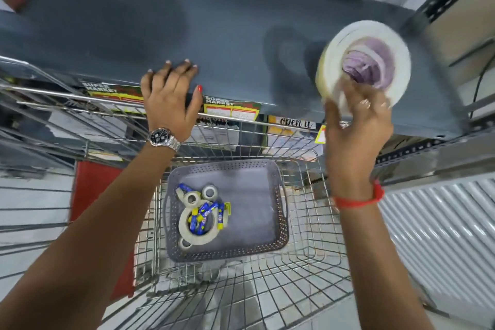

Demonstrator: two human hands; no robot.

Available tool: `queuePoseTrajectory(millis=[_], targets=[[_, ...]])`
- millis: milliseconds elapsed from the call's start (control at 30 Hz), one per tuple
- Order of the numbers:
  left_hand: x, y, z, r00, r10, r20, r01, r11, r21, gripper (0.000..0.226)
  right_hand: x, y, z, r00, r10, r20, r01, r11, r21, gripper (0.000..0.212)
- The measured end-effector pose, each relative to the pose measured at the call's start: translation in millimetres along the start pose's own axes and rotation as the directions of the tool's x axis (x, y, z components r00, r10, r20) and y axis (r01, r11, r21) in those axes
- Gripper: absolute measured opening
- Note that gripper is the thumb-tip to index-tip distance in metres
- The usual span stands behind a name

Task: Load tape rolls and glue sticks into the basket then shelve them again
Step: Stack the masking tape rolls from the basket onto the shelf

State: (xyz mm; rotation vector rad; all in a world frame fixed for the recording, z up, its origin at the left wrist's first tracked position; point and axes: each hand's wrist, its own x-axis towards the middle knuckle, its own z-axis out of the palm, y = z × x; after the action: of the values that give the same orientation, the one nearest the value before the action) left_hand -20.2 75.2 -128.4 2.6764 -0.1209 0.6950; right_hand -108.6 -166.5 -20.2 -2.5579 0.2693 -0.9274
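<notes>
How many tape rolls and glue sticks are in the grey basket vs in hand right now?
Grey basket:
Large tape roll: 1
Small tape rolls: 3
Glue sticks: about 5; they overlap, so the count is not exact

Right hand:
Large tape roll in hand, held over the shelf: 1

Left hand: 0, resting on the shelf edge

Total: 5 tape rolls, about 5 glue sticks

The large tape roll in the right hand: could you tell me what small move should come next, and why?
Probably lower the large tape roll onto the grey shelf and let go. The right hand holds it just above the bare shelf surface, while the left hand rests on the shelf edge. More rolls and glue sticks wait in the basket.
</notes>
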Motion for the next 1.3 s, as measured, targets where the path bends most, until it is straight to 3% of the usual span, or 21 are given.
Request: queuePoseTrajectory(millis=[233,500,633,733,833,867,933,967,1067,1133,1233,1267,1300], targets=[[0.9,0.0,2.5,1.000,-0.006,-0.011,0.006,1.000,0.003,0.046,51.5,34.4,16.6,0.979,0.049,0.200,-0.016,0.987,-0.161,0.034],[0.6,-1.9,6.0,0.999,-0.004,-0.037,0.004,1.000,0.004,0.044,57.2,38.2,21.0,0.968,0.079,0.237,-0.028,0.977,-0.213,0.034],[0.0,-2.5,5.9,0.998,-0.001,-0.059,0.001,1.000,-0.005,0.044,58.2,35.8,22.2,0.972,0.072,0.224,-0.029,0.981,-0.191,0.037],[-0.5,-4.2,5.4,0.997,0.023,-0.077,-0.021,0.999,0.028,0.043,48.5,32.3,26.2,0.975,0.085,0.206,-0.062,0.991,-0.117,0.050],[-0.5,-4.1,7.2,0.994,0.037,-0.100,-0.033,0.999,0.036,0.042,4.2,17.0,36.5,0.987,-0.049,0.154,0.051,0.999,-0.009,0.047],[3.0,0.5,7.2,0.993,0.044,-0.112,-0.041,0.999,0.033,0.041,-16.1,10.9,39.9,0.974,-0.092,0.206,0.091,0.996,0.014,0.041],[3.1,-2.8,8.8,0.991,0.045,-0.129,-0.042,0.999,0.028,0.040,-73.5,-0.5,60.9,0.877,-0.177,0.447,0.176,0.983,0.044,0.031],[1.6,-3.5,9.7,0.987,0.064,-0.149,-0.059,0.998,0.034,0.039,-101.2,-1.1,71.0,0.784,-0.218,0.581,0.226,0.972,0.059,0.027],[1.3,-5.7,11.7,0.979,0.078,-0.189,-0.070,0.996,0.049,0.037,-170.1,1.3,107.4,0.384,-0.259,0.886,0.318,0.938,0.136,0.027],[1.1,-5.9,14.5,0.975,0.080,-0.209,-0.073,0.997,0.040,0.036,-206.8,3.8,129.4,0.136,-0.220,0.966,0.423,0.895,0.144,0.029],[3.1,-8.2,17.9,0.972,0.065,-0.227,-0.060,0.998,0.026,0.035,-250.4,8.8,156.1,-0.079,-0.165,0.983,0.545,0.818,0.181,0.029],[3.4,-9.0,18.2,0.971,0.066,-0.228,-0.061,0.998,0.029,0.035,-265.8,14.5,166.8,-0.165,-0.102,0.981,0.585,0.791,0.180,0.042],[2.9,-9.7,18.7,0.970,0.070,-0.232,-0.064,0.997,0.034,0.035,-278.4,22.1,177.2,-0.187,-0.062,0.980,0.618,0.769,0.166,0.052]])
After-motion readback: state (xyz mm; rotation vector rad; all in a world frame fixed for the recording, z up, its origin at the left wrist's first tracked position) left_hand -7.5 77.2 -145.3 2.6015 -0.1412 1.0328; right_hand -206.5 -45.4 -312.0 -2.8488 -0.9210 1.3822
